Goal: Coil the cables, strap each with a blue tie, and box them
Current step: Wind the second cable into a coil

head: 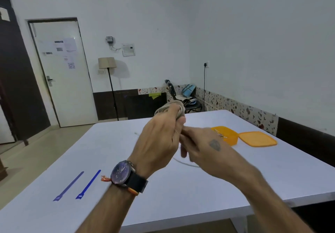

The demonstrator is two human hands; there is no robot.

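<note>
While the white table (pixel 181 187) filled the lower frame, your left hand (pixel 159 138) at centre gripped the coiled cable (pixel 170 108), loops rising above your curled fingers. Your right hand (pixel 204 145), blurred, pinched its loose strand; the orange box (pixel 226 135) sat right, two blue ties (pixel 79 185) lower left.

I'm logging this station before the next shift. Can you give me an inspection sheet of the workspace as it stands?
Surface: white table, cable tail lying on it.
Job's things: two blue ties flat at near left; open orange box far right, orange lid beside it.
Clutter: nothing seen.
Grippers: left hand grips the coil; right hand blurred, at the cable.
Cables: white cable partly coiled above the table.
Surroundings: door, floor lamp, loaded chair.
</note>
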